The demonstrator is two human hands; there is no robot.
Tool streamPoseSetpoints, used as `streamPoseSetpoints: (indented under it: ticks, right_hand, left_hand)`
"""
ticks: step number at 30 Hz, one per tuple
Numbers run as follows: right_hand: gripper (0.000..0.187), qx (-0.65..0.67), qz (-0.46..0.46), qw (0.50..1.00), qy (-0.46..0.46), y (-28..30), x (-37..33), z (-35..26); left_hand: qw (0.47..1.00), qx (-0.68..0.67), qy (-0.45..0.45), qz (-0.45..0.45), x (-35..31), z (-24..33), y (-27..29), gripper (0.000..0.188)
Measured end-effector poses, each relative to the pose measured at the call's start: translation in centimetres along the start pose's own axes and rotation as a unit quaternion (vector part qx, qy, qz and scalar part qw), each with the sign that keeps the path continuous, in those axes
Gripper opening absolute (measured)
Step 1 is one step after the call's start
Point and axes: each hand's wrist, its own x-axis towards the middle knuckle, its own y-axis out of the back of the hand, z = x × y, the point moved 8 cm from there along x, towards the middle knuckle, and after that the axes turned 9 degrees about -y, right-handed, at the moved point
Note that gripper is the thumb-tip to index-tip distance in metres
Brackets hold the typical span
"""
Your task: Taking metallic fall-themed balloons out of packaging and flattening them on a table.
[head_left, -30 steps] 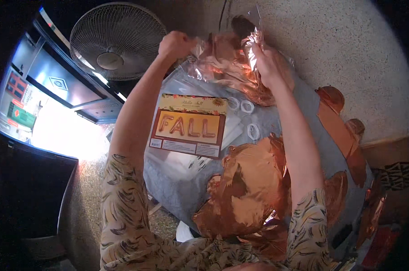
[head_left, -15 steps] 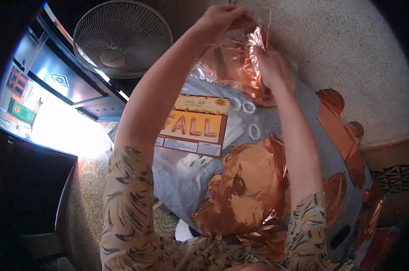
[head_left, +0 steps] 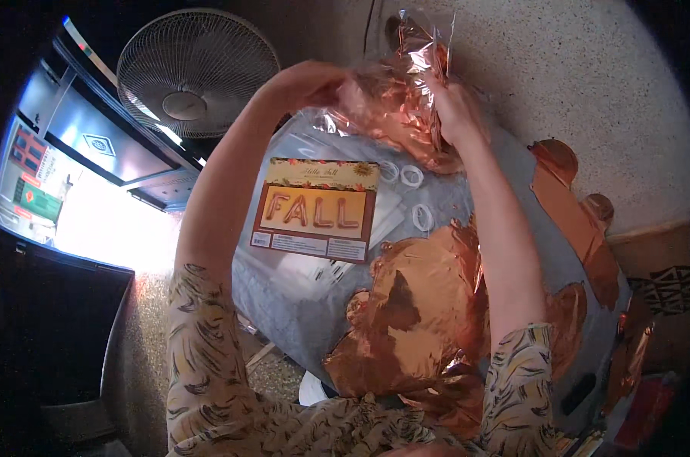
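Note:
At the far edge of the grey table, my right hand is closed around a bunched, shiny copper foil balloon. Clear plastic film sticks up above that hand. My left hand is at the left end of the same balloon, its fingers smeared by motion and partly hidden. Nearer to me lies a printed card showing letter balloons. White ribbon rolls rest beside it. A large flat copper foil balloon covers the near part of the table.
More flat copper foil pieces lie along the table's right edge. Clear plastic sleeves are under and around the card. A fan stands at the far left, by a bright doorway. A cardboard box is at the right.
My left hand has moved left and nearer, away from the top of the plastic film. The right hand stays closed on the foil balloon, slightly lower. The card is now fully visible.

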Motion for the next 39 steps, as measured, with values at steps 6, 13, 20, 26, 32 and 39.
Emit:
streamPoseSetpoints:
  ticks: [6,13,20,26,32,39]
  right_hand:
    - [0.047,0.18,-0.11,0.966,0.148,-1.6,-2.1,-3.2]
    - [0.056,0.118,-0.023,0.989,0.082,-3.3,2.5,2.5]
    - [0.048,0.259,0.001,0.966,-0.009,-3.7,3.2,2.4]
    - [0.029,0.406,-0.07,0.911,-0.004,-2.2,4.0,5.4]
    - [0.04,0.384,-0.092,0.918,-0.024,-1.7,2.8,5.2]
    - [0.036,0.382,-0.033,0.923,-0.028,-1.2,2.6,5.2]
  left_hand:
    - [0.992,-0.074,-0.093,0.035,4.3,5.0,-6.3,0.02]
    - [0.981,-0.044,-0.182,-0.044,5.3,8.9,-9.2,0.024]
    - [0.567,0.819,-0.056,0.061,2.1,3.8,9.3,0.029]
    - [0.665,0.742,-0.045,0.072,3.0,-2.6,6.5,0.036]
    - [0.729,0.672,0.021,0.129,5.4,-4.4,7.1,0.039]
    - [0.862,0.45,-0.231,-0.02,5.5,0.9,1.9,0.029]
